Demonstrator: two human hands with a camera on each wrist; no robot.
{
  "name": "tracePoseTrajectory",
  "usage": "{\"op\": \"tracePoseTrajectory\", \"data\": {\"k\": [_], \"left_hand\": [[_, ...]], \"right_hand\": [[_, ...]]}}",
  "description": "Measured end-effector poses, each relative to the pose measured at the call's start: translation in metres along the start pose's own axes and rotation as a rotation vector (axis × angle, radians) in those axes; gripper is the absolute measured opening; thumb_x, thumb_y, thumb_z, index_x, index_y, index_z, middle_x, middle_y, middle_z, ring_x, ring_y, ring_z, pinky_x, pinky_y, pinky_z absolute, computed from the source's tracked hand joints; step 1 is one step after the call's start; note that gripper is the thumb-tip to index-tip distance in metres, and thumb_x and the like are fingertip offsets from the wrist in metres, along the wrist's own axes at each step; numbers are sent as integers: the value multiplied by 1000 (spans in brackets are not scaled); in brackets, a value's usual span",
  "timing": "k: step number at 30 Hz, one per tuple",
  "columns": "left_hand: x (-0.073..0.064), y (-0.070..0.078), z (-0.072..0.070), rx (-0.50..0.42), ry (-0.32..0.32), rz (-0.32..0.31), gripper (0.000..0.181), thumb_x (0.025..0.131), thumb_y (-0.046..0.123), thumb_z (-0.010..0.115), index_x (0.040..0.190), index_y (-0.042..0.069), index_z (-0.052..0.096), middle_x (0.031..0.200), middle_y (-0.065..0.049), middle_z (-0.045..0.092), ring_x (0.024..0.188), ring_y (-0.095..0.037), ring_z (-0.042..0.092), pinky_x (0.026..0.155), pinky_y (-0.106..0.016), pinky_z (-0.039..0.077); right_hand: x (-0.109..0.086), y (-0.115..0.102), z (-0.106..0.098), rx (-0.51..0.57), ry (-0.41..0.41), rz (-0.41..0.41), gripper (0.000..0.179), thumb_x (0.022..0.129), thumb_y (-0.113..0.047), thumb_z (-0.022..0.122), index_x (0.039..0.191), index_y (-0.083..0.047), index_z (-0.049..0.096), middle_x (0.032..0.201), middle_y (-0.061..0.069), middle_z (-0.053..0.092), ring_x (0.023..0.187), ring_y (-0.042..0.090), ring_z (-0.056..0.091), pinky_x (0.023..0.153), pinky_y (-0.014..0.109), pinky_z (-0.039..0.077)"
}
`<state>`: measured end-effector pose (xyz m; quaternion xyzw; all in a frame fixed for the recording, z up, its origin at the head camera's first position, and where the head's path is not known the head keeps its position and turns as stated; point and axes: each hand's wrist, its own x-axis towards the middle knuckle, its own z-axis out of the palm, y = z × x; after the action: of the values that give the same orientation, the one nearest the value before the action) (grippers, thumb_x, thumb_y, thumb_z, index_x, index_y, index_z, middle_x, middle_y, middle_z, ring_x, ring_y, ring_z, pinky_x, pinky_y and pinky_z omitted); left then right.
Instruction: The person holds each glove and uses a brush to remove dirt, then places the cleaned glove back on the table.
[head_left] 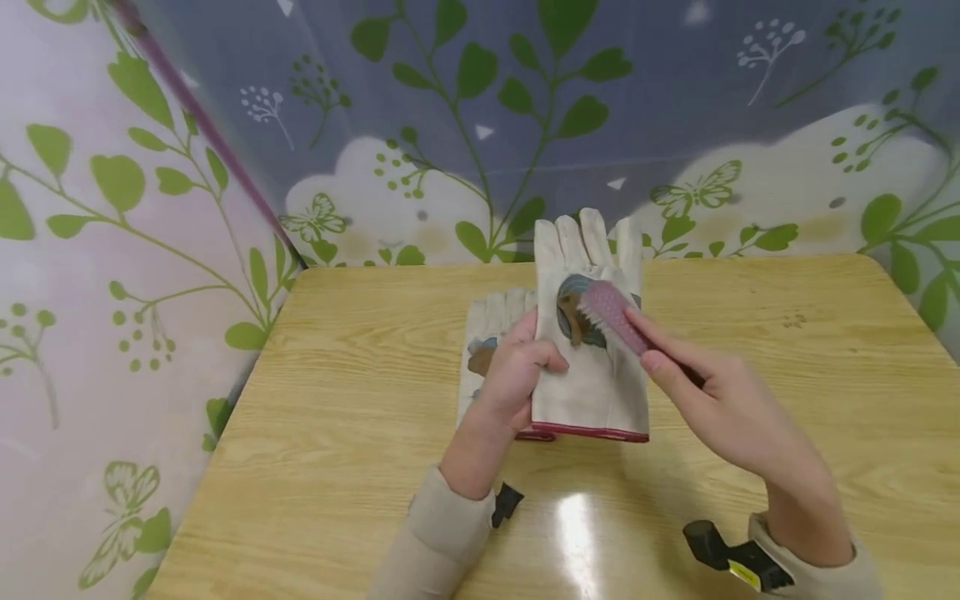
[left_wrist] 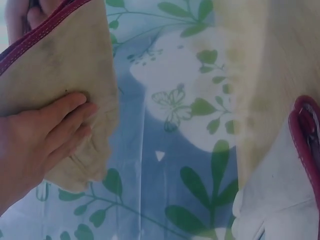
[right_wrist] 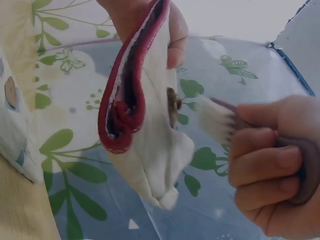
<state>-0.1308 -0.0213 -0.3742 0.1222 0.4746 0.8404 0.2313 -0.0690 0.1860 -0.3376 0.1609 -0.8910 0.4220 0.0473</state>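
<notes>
My left hand (head_left: pixel 517 375) grips a cream fabric work glove (head_left: pixel 577 396) by its side, thumb on the front and fingers spread on the back in the left wrist view. The glove is held up above the table, its fingers pointing away and its red-trimmed cuff toward me. A blue and brown patch (head_left: pixel 570 312) marks its front. My right hand (head_left: pixel 731 408) holds a pink scrubbing brush (head_left: pixel 618 321) by its dark handle. The pale bristles (right_wrist: pixel 215 120) face the patch, with a small gap in the right wrist view. A second similar glove (head_left: pixel 487 317) lies behind the left hand.
The wooden table (head_left: pixel 337 400) reaches back to a wall covering (head_left: pixel 420 175) printed with leaves and butterflies. Another printed covering (head_left: pixel 82 275) stands along the left side. Black wrist devices (head_left: pixel 731 550) are strapped at both sleeves.
</notes>
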Motion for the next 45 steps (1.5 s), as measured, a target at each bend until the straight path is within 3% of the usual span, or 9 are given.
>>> {"op": "tracePoseTrajectory", "data": {"k": [7,11,18,27,31,34,38,43,45], "left_hand": [[1,-1,-2,7,-36,-32,77,73,-11,38,149,0,32,131,-21,53,110,-21,59,84,-29,54],[0,2,-6,-18,-14,-27,75,74,-11,38,148,0,34,130,-21,54,109,-21,60,84,-29,55],[-2,4,-7,-17,-8,-3,73,73,-12,39,145,-2,35,119,-13,57,105,-20,61,83,-29,54],[-2,10,-11,-28,32,65,78,76,-11,38,152,2,27,143,-21,43,124,-27,50,89,-29,52],[-2,11,-7,15,-10,24,76,75,-10,39,150,0,31,136,-24,49,115,-25,57,85,-30,54],[-3,12,-2,32,-15,6,75,74,-10,40,148,-1,33,134,-25,51,111,-23,59,82,-29,55],[-1,15,-7,-4,34,46,77,76,-11,39,151,3,31,139,-20,48,117,-23,56,88,-29,53],[-3,21,-17,-56,100,106,73,76,-12,37,148,1,32,132,-17,50,116,-25,55,88,-30,53],[-3,21,-15,-56,84,102,72,77,-12,37,147,0,32,130,-17,51,115,-25,55,87,-30,53]], "right_hand": [[5,-1,9,-96,-69,-22,49,105,-28,48,152,-32,38,67,-1,35,48,2,18,47,27,31],[3,-1,5,-66,-80,-3,48,105,-27,49,152,-33,39,69,1,41,48,2,18,47,28,31],[6,-4,13,45,83,26,48,105,-25,47,151,-38,38,103,15,66,60,8,42,50,25,36],[-2,-12,23,-46,-47,-1,49,105,-26,48,153,-31,37,64,0,43,49,5,25,49,26,35],[1,-13,23,1,86,-5,50,105,-23,48,151,-36,38,117,15,67,55,9,37,52,24,37],[5,-13,25,-14,104,-36,50,104,-22,49,152,-33,39,100,11,68,52,6,35,49,24,36],[2,-11,18,-35,-51,-52,49,105,-24,48,152,-31,38,64,-3,34,45,1,21,45,25,34],[-2,-10,10,40,-44,-42,49,104,-19,49,150,-35,41,79,2,56,54,3,29,50,25,35],[0,-12,10,68,43,-37,50,104,-17,49,149,-36,42,107,6,67,58,6,33,51,25,35]]}}
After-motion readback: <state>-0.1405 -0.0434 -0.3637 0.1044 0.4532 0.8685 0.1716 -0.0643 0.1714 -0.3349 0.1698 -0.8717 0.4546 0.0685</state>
